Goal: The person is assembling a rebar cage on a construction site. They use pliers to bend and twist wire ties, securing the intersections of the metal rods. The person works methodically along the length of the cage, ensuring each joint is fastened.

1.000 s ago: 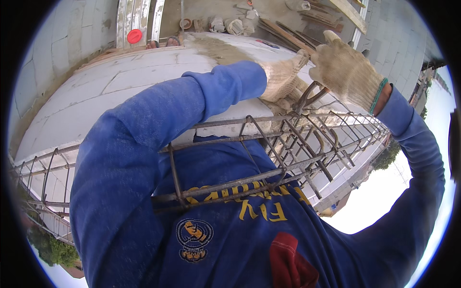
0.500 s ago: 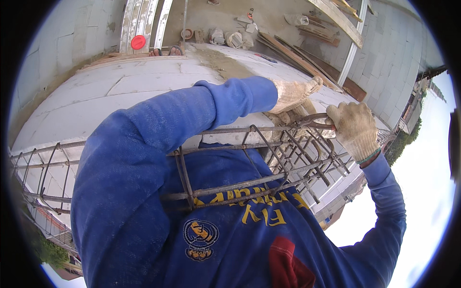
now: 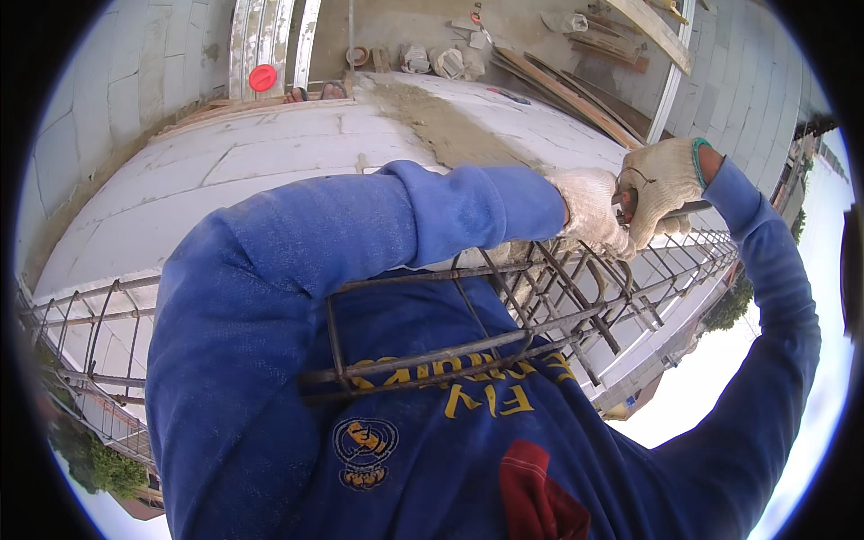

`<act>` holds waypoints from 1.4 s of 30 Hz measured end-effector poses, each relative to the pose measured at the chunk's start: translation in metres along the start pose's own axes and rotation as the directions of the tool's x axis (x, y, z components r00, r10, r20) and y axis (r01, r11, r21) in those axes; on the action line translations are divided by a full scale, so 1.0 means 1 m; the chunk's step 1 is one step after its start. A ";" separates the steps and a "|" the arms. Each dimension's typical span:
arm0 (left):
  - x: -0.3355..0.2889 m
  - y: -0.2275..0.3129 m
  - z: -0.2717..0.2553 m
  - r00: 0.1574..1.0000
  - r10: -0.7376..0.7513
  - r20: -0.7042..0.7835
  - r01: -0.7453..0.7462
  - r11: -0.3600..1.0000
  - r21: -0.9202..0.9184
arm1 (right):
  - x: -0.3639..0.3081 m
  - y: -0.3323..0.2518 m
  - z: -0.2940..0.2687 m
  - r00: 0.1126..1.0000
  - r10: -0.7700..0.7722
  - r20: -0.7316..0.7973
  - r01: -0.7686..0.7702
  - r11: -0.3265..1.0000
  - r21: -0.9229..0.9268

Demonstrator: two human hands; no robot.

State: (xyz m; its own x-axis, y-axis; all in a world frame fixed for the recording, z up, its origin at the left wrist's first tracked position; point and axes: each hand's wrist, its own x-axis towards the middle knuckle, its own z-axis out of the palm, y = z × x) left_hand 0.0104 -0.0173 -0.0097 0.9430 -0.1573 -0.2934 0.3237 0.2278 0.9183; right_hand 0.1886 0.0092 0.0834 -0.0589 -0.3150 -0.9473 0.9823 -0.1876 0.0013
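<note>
— Where are your hands right now?
— My left hand [image 3: 592, 214] and my right hand [image 3: 664, 180], both in pale knitted gloves, meet just beyond the upper bars of the rebar cage [image 3: 576, 295], toward its right part.

— What is in your grip?
— My right fingers fold around a dark metal tool [image 3: 621, 205]; only a bit of it shows between the gloves, with a reddish spot. My left fingers curl downward next to it, against the right glove, and I cannot tell whether they clasp anything.

— And the cage itself?
— It runs crosswise right in front of my chest, under my left sleeve [image 3: 486, 211], with several short bars crowded below my hands.

— What lies past it?
— A wall of white blocks [image 3: 279, 148] with a strip of grey-brown mortar [image 3: 450, 121] along it. Farther off are wooden planks [image 3: 567, 94], pale sacks [image 3: 447, 62] and a round red object [image 3: 263, 78].
</note>
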 end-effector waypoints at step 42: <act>0.026 0.020 0.010 0.963 -0.179 -0.203 0.170 0.983 -0.063 | -0.033 -0.023 -0.014 0.854 -0.049 -0.519 -0.316 0.744 -0.589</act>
State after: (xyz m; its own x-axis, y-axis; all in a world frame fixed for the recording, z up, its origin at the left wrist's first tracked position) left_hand 0.0406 -0.0264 0.0039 0.8656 0.0024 -0.5007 0.4833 0.2574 0.8367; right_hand 0.1701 0.0372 0.1101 -0.0056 0.2227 -0.9749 0.8542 0.5080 0.1112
